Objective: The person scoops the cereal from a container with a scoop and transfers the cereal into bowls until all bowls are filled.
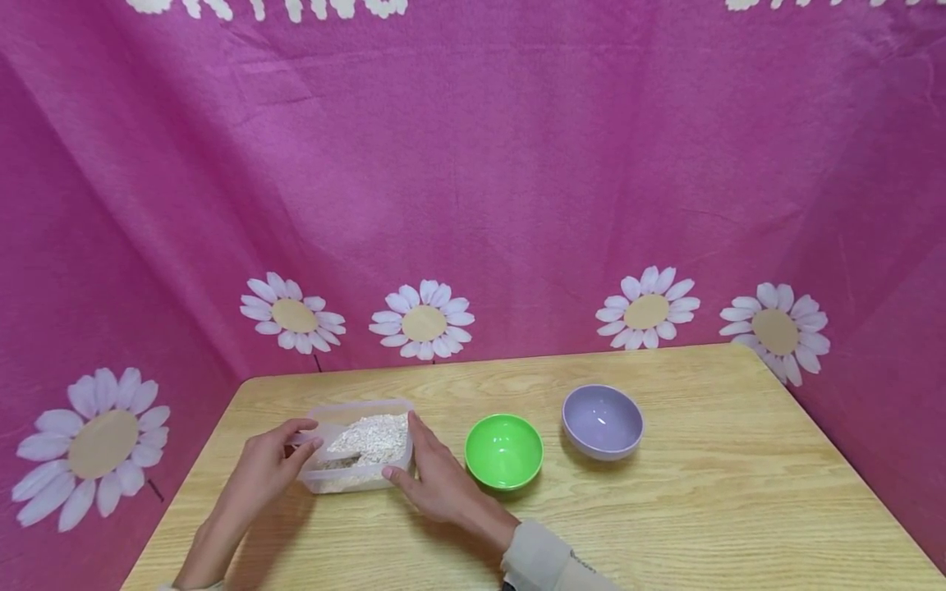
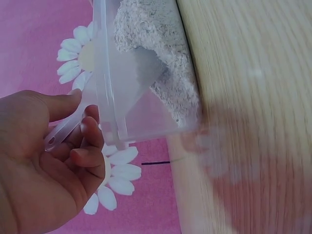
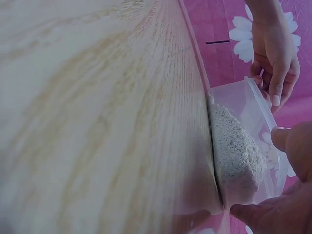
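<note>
Near the left front corner of the table [image 1: 702, 509]: one clear container [image 1: 360, 444], part-filled with pale flakes [image 1: 369, 433]. Left hand [image 1: 268, 468] pinches one translucent scoop handle [image 2: 61, 134] at the container's left rim (thumb over, fingers curled under). Right hand [image 1: 436, 480] braces the right wall, fingers fairly straight. Two bowls to the right: one green bowl [image 1: 504, 451], then one lilac bowl [image 1: 602, 421], near each other.
</note>
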The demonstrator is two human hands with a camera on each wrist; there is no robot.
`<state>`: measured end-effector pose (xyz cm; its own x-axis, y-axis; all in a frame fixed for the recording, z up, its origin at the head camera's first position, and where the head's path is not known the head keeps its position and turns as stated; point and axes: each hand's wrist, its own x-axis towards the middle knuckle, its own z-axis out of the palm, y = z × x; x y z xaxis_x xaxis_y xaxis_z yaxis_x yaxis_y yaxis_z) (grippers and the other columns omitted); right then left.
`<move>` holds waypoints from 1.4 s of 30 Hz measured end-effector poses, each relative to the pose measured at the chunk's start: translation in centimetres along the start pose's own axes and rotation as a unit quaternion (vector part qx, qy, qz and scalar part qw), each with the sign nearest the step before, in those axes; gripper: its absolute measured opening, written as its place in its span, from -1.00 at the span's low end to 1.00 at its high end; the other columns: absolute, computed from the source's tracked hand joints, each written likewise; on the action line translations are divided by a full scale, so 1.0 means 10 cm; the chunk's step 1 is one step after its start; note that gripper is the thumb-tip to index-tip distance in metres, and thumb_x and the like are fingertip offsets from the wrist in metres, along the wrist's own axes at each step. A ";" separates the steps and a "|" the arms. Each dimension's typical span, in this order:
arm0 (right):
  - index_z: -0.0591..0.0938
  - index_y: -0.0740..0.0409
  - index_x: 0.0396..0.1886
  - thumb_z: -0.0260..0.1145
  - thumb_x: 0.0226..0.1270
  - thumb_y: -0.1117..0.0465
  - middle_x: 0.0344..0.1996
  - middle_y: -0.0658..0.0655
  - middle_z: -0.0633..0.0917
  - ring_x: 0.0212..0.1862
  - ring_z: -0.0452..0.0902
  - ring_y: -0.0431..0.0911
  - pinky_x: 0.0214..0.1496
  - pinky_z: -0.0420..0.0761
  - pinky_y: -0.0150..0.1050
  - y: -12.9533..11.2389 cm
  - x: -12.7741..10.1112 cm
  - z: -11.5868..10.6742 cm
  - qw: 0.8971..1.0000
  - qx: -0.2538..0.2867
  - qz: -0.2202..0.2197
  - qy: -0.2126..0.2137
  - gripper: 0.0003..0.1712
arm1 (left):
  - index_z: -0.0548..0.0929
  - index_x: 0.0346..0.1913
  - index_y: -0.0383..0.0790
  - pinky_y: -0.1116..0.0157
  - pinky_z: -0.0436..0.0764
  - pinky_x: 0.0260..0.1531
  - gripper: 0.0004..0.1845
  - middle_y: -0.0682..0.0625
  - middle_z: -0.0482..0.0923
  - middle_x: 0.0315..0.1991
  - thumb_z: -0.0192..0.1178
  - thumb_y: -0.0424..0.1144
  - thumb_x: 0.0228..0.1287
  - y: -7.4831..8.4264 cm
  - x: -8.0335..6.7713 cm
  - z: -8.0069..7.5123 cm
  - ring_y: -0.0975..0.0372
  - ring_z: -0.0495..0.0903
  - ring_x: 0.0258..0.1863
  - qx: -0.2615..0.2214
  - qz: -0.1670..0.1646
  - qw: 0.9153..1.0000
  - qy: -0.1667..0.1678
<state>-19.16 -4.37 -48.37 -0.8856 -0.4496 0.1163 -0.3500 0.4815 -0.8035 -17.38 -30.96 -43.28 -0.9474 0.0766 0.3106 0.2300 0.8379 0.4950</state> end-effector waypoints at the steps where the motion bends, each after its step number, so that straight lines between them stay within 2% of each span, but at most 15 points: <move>1: 0.01 0.32 0.74 0.31 0.62 -0.04 0.72 0.34 0.15 0.71 0.13 0.17 0.72 0.18 0.10 0.00 0.00 0.00 1.000 0.000 0.000 0.001 0.02 | 0.74 0.10 -0.40 0.37 0.53 -0.46 -0.71 -0.11 0.82 -0.31 0.44 -0.35 0.39 -0.01 0.00 0.00 0.39 0.53 -0.46 0.000 0.001 1.000 -0.001; 8: 0.01 0.34 0.73 0.31 0.62 -0.03 0.71 0.35 0.15 0.71 0.14 0.18 0.72 0.18 0.09 0.00 0.00 0.00 1.000 0.000 -0.004 0.003 0.01 | 0.72 0.06 -0.43 0.37 0.62 -0.41 -0.76 -0.19 0.83 -0.22 0.39 -0.39 0.42 -0.03 -0.02 -0.04 0.28 0.69 -0.35 -0.010 -0.004 1.000 -0.020; 14: 0.02 0.34 0.74 0.31 0.62 -0.03 0.71 0.35 0.17 0.71 0.15 0.16 0.72 0.20 0.08 0.00 -0.01 0.00 1.000 0.004 -0.002 0.005 0.01 | 0.70 -0.03 -0.38 0.36 0.58 -0.38 -0.85 -0.11 0.82 -0.26 0.37 -0.42 0.43 -0.04 -0.04 -0.06 0.38 0.59 -0.37 -0.006 0.003 1.000 -0.013; 19: 0.02 0.33 0.74 0.31 0.63 -0.02 0.71 0.33 0.18 0.70 0.16 0.15 0.72 0.20 0.08 -0.01 -0.01 0.00 1.000 0.005 0.002 0.005 0.00 | 0.70 -0.02 -0.39 0.37 0.57 -0.40 -0.86 -0.12 0.83 -0.25 0.35 -0.44 0.44 -0.06 -0.04 -0.05 0.42 0.56 -0.40 -0.013 0.002 1.000 -0.010; 30: 0.01 0.33 0.74 0.31 0.63 -0.02 0.70 0.35 0.17 0.71 0.14 0.17 0.72 0.18 0.09 -0.01 -0.01 0.00 1.000 0.007 0.004 0.003 0.01 | 0.71 -0.02 -0.40 0.39 0.51 -0.51 -0.85 -0.05 0.80 -0.33 0.37 -0.45 0.42 -0.09 -0.06 -0.05 0.49 0.45 -0.53 -0.024 0.025 0.999 0.014; 42: 0.01 0.33 0.74 0.31 0.63 -0.03 0.71 0.35 0.17 0.71 0.14 0.18 0.72 0.18 0.08 0.01 0.00 0.01 1.000 0.005 0.002 0.002 0.01 | 0.73 -0.07 -0.38 0.43 0.54 -0.53 -0.87 -0.07 0.80 -0.38 0.39 -0.49 0.38 -0.16 -0.10 -0.05 0.50 0.53 -0.52 -0.038 0.040 0.997 0.057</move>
<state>-19.17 -4.40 -48.50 -0.8882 -0.4448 0.1154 -0.3436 0.4760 -0.8096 -16.66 -32.63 -43.97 -0.8946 0.0756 0.4404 0.3243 0.7879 0.5235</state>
